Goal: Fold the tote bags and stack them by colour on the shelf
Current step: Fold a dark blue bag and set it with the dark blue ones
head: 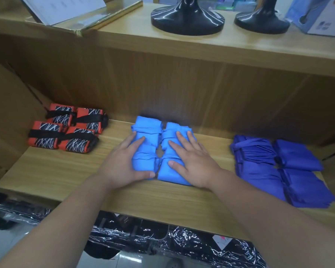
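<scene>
Fingers spread flat, the left hand (pixel 122 163) and right hand (pixel 191 161) are each pressing 1 of 2 side-by-side columns of light-blue folded tote bags (pixel 149 124), running lengthwise up the frame's centre on the shelf (pixel 66 171), between orange-black bags (pixel 66 132) left and dark-blue bags (pixel 278 171) right.

Orange-black folded bags (pixel 45 140): four. Dark-blue folded bags (pixel 298 157): four. Light-blue folded bags (pixel 148 122): two side-by-side piles, count per pile unclear. Black round bases (pixel 188 22): two.
</scene>
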